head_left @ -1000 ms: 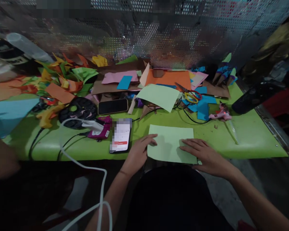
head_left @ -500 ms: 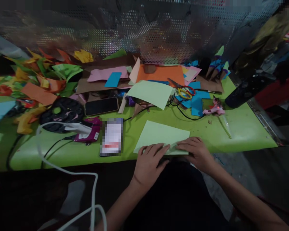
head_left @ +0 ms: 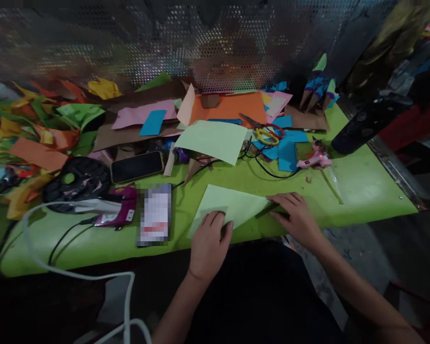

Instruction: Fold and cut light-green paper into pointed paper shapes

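Observation:
A pale green paper (head_left: 232, 203) lies near the front edge of the green table, its lower right part folded over so that it tapers to a point at the right. My left hand (head_left: 209, 241) presses on its lower left part with bent fingers, the thumb beside them. At the right tip of the paper, my right hand (head_left: 295, 215) pinches the folded corner between fingers and thumb. Another pale green sheet (head_left: 211, 140) lies behind, next to scissors (head_left: 268, 134) with red and yellow handles.
Left of the paper are two phones (head_left: 154, 215) (head_left: 136, 166), a purple device (head_left: 120, 210) with cables and a round black tray (head_left: 77, 184). A pink glue gun (head_left: 317, 161) and dark bottle (head_left: 365, 126) stand right. Coloured papers (head_left: 232, 109) lie behind.
The lower right corner of the paper has been folded over. My right hand has moved to the tip at the right, and my left hand has slid left. The view has shifted slightly.

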Motion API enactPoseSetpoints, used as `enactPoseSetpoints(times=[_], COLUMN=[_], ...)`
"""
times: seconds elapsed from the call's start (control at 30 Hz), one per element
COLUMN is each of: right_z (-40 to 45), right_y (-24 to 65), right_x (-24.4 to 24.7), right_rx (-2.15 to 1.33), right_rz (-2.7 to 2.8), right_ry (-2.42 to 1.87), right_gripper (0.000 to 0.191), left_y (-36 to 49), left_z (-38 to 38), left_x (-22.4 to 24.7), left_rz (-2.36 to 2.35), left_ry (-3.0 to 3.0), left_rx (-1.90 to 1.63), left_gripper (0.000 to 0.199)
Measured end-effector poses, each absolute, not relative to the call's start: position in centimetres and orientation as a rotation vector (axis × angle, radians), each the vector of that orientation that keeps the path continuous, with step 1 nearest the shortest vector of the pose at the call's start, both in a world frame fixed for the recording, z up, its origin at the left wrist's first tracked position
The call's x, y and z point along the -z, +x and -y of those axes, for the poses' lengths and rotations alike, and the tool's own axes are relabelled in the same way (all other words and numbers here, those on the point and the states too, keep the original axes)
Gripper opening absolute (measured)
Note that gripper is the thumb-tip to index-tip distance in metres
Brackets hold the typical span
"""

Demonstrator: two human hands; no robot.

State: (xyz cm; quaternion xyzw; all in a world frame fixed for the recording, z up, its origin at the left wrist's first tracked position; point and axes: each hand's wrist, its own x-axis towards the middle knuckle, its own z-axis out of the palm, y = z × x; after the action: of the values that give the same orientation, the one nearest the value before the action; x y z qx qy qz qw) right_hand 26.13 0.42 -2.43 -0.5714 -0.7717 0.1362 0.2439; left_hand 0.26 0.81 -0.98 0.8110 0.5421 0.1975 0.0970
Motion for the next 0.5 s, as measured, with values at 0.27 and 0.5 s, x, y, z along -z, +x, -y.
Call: enactPoseSetpoints(times=[0.27,0.5], right_z=[1.6,2.3], right_y=[25.7,25.3], right_x=[2.5,2.7], right_rx=[-0.203,-0.218], right_rz=[2.139,2.362], right_ry=[-1.361,-1.315], right_gripper=[0.046,0.06], left_y=[0.3,0.0], left_z=[-1.6,-1.8], left_x=[0.8,0.7], left_rz=[-1.605,-1.559], left_ry=[2.387,2.411], left_rx=[-0.503,-0.449], left_gripper=[0.013,0.012])
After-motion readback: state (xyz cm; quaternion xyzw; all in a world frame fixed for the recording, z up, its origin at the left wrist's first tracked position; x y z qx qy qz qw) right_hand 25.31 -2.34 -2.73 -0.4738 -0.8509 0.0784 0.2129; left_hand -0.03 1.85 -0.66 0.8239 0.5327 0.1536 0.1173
